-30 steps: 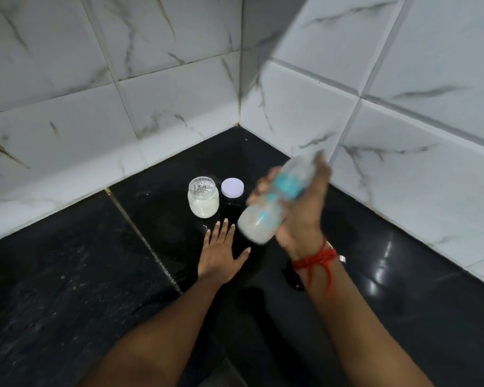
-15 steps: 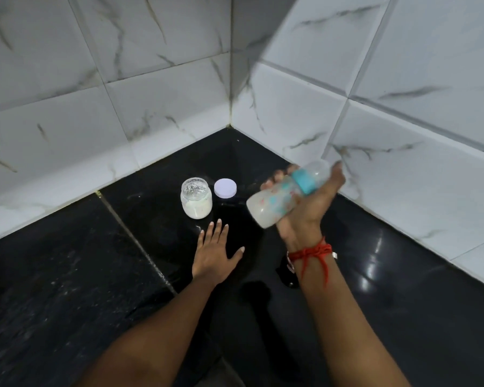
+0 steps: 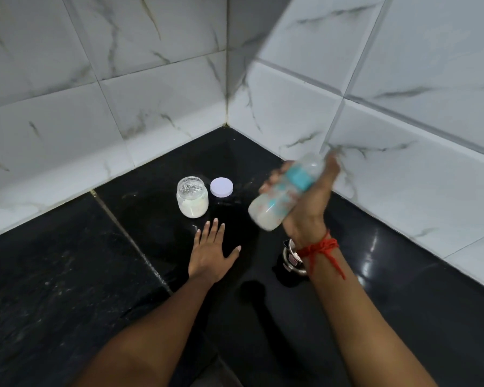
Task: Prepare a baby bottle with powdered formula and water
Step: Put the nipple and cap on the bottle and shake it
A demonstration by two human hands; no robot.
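The left hand [image 3: 210, 253] lies flat and empty on the counter [image 3: 67, 289]. The right hand [image 3: 305, 208], raised and blurred, is wrapped around the tilted bottle [image 3: 284, 195]. If the cap is loose, formula could spray; a wide swing could hit the open jar [image 3: 192, 201] or lid [image 3: 221, 187].

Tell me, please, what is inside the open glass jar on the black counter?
The glass jar holds a whitish powder filling roughly its lower half; the upper part looks empty. Its white lid lies beside it, off the jar. Whether a scoop is buried in the powder cannot be seen.
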